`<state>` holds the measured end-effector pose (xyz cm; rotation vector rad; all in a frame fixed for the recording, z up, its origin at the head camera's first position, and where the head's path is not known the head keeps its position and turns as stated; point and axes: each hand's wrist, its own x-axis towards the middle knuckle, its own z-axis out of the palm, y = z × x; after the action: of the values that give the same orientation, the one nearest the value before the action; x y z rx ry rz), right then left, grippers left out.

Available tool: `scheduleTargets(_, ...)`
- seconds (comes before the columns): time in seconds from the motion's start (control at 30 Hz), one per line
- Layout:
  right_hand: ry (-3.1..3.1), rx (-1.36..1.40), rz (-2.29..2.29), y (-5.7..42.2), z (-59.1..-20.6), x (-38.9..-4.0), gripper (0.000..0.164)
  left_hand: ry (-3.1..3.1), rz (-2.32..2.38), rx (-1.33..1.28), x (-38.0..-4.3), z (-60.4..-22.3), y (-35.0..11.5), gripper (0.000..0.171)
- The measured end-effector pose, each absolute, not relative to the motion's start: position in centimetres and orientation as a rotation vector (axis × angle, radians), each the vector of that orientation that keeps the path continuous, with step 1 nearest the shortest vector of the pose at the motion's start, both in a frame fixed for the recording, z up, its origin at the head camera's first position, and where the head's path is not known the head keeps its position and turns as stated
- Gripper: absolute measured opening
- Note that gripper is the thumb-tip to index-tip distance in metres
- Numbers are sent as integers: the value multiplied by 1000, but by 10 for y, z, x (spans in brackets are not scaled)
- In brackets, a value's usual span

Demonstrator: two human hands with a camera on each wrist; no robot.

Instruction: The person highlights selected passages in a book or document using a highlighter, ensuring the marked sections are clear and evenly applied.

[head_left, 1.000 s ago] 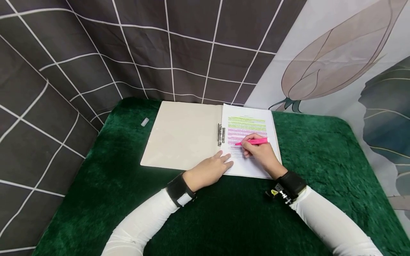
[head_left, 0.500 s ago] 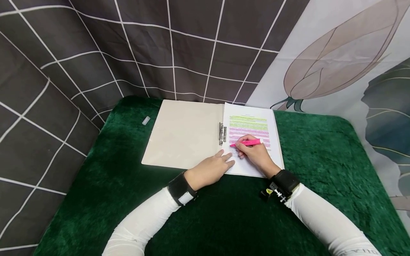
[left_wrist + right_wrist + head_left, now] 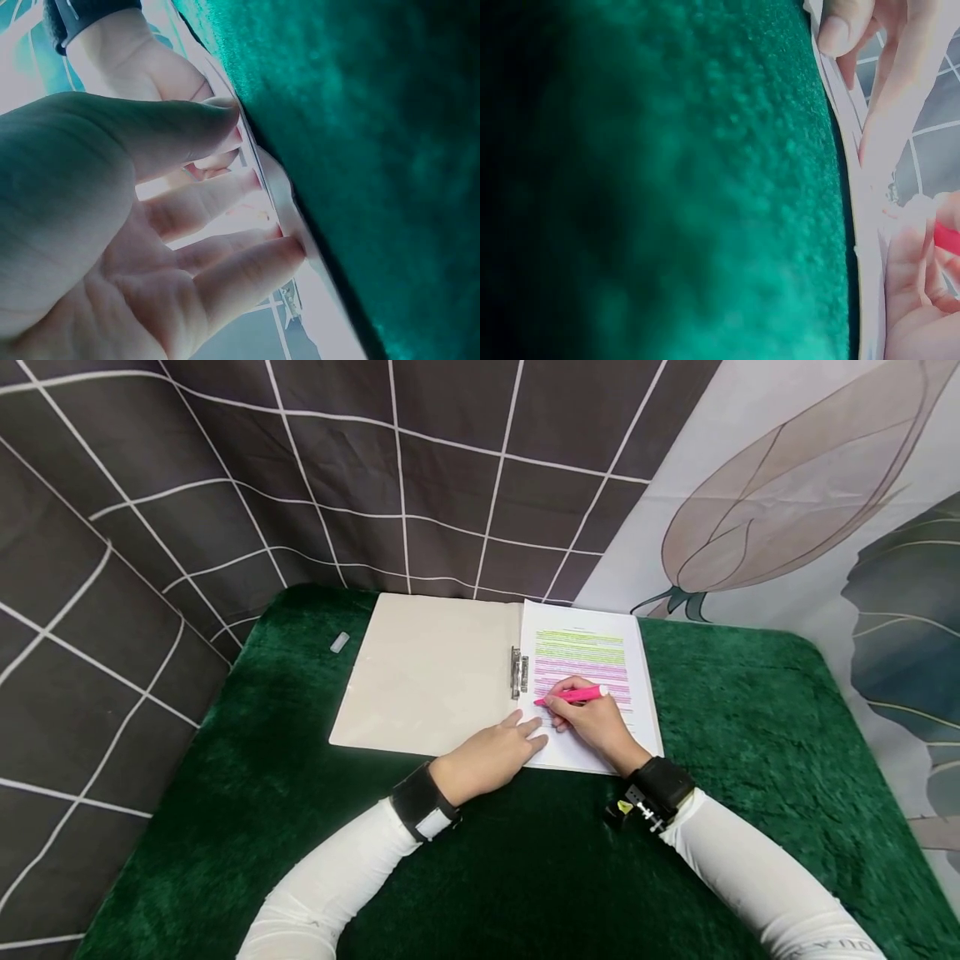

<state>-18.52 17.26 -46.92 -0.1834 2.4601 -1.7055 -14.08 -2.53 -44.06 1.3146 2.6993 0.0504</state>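
An open cream folder [image 3: 431, 677] lies on the green cloth, a white printed sheet [image 3: 637, 693] on its right half. Yellow-green bands mark the upper lines of print and pink bands the lines below. My right hand [image 3: 592, 720] pinches a pink highlighter [image 3: 581, 694], its tip at the left of the text under the pink bands; the pen also shows red in the right wrist view. With fingers spread, my left hand [image 3: 491, 758] rests on the lower edge of the folder and sheet. In the left wrist view its fingertips [image 3: 289, 251] touch the paper's edge.
A metal clip [image 3: 515, 672] sits along the folder's fold, beside the sheet. A small pale, eraser-like block [image 3: 340, 642] lies on the green cloth [image 3: 247, 793] left of the folder. Behind the table hangs a dark curtain [image 3: 442, 485] with white grid lines.
My right hand has moved left with the pink highlighter, its tip passing to the left end of the text. Pink shows on lines the hand covered before. The left hand stays put.
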Motion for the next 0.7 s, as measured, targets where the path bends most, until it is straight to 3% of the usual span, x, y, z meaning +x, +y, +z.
scheduleTargets(0.7, 2545, -164, -1619, 171, -472, -186, 24, 2719, 101, 1301, -152, -434, -36, 28)
